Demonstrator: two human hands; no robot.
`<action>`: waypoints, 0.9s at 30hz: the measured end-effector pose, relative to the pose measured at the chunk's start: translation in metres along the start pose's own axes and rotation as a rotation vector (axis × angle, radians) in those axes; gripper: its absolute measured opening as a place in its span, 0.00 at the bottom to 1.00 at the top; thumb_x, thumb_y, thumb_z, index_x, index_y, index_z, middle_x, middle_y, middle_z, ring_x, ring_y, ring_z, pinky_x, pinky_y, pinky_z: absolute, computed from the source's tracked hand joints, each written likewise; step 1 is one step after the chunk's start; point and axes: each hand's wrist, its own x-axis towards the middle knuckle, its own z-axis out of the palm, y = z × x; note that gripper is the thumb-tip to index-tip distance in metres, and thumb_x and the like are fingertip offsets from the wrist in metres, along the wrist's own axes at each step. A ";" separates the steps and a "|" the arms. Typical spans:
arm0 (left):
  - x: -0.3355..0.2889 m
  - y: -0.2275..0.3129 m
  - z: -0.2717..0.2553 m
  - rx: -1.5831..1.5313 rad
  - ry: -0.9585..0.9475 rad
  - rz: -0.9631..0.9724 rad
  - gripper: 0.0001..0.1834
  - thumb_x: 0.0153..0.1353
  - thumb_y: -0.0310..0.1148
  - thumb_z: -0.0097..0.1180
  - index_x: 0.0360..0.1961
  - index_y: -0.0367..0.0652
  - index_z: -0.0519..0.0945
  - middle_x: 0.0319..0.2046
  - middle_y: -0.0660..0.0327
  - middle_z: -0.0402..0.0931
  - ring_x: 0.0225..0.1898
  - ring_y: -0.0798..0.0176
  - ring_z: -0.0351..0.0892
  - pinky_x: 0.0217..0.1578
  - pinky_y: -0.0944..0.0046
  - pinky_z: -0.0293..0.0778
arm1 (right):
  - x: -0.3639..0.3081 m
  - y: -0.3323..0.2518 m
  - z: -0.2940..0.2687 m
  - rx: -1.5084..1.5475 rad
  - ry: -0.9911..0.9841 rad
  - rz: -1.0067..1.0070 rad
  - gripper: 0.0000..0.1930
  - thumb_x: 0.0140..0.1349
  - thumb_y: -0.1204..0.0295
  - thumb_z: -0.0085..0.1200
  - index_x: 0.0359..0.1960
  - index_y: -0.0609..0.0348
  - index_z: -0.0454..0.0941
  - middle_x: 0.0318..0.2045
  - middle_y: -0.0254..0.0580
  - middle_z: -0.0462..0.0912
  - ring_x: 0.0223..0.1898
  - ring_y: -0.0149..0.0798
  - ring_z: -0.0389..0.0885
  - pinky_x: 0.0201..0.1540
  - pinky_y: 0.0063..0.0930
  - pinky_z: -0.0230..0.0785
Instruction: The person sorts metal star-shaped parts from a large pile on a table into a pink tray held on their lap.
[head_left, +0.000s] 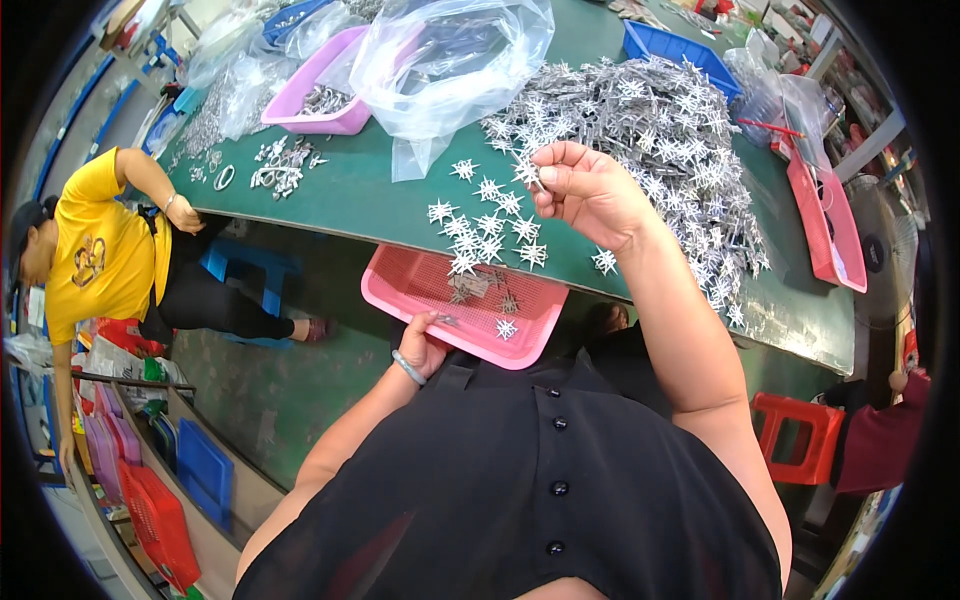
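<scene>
Head view, looking down: the right hand (590, 190) is up over the green bench (370, 200), fingers (550, 172) pinched together on a small silvery star-shaped metal piece (527, 173), held at the near edge of the big heap of silvery star-shaped metal pieces (650, 130). The piece looks light and stiff, thin metal with spiky arms all round, so it should not bend, but the points could prick and snag on neighbours. Best hold, I judge, is at the centre or flat across two arms, as the fingertips seem to have it.

Just below, a scatter of loose silvery stars (490, 225) lies on the bench, well apart from each other. Lower down, the left hand (422, 345) rests at the rim of the pink plastic mesh tray (400, 290), which sits on the lap at the bench edge; its fingers curl closed around something small and grey, too small to name. A few stars lie inside the tray.

Further off: a clear plastic bag (440, 70), a pink tub (320, 95), and a person in a yellow shirt (100, 250) seated at the left.
</scene>
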 end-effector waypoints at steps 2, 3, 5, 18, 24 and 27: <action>0.000 0.000 0.000 0.001 0.006 0.001 0.27 0.49 0.36 0.53 0.50 0.36 0.65 0.44 0.51 0.72 0.48 0.50 0.70 0.54 0.46 0.62 | -0.001 0.000 0.000 0.008 0.005 0.005 0.07 0.54 0.79 0.54 0.35 0.60 0.73 0.29 0.41 0.77 0.29 0.33 0.75 0.34 0.25 0.70; 0.000 0.000 0.001 0.004 0.008 0.008 0.27 0.49 0.36 0.53 0.50 0.36 0.65 0.44 0.51 0.72 0.48 0.50 0.70 0.53 0.46 0.62 | -0.001 0.000 0.000 0.015 0.009 0.012 0.07 0.54 0.79 0.54 0.35 0.60 0.73 0.29 0.41 0.77 0.29 0.34 0.75 0.34 0.25 0.70; -0.001 0.000 0.002 0.007 0.012 0.011 0.27 0.49 0.36 0.53 0.50 0.36 0.65 0.44 0.51 0.71 0.48 0.50 0.70 0.53 0.46 0.63 | -0.002 0.001 0.000 0.016 0.014 0.008 0.07 0.54 0.79 0.54 0.35 0.61 0.73 0.29 0.42 0.77 0.30 0.34 0.76 0.34 0.25 0.70; 0.000 -0.002 0.003 -0.024 0.008 0.030 0.25 0.49 0.35 0.53 0.49 0.37 0.66 0.43 0.51 0.73 0.47 0.51 0.71 0.53 0.46 0.63 | 0.025 0.050 -0.006 -0.967 0.177 -0.151 0.10 0.53 0.77 0.52 0.39 0.62 0.74 0.29 0.38 0.79 0.31 0.34 0.77 0.36 0.26 0.70; -0.002 -0.001 0.000 -0.043 -0.003 0.043 0.23 0.50 0.33 0.52 0.49 0.36 0.66 0.43 0.51 0.73 0.47 0.52 0.71 0.54 0.48 0.63 | 0.058 0.064 -0.001 -1.793 -0.207 -0.520 0.32 0.57 0.51 0.49 0.59 0.56 0.59 0.62 0.54 0.55 0.64 0.55 0.50 0.63 0.46 0.44; -0.001 0.000 0.001 -0.032 -0.035 0.057 0.24 0.51 0.32 0.52 0.50 0.36 0.66 0.44 0.52 0.73 0.47 0.53 0.71 0.54 0.49 0.63 | 0.068 0.068 -0.004 -1.872 -0.196 -0.432 0.37 0.56 0.43 0.43 0.60 0.57 0.58 0.62 0.54 0.54 0.64 0.53 0.49 0.64 0.46 0.42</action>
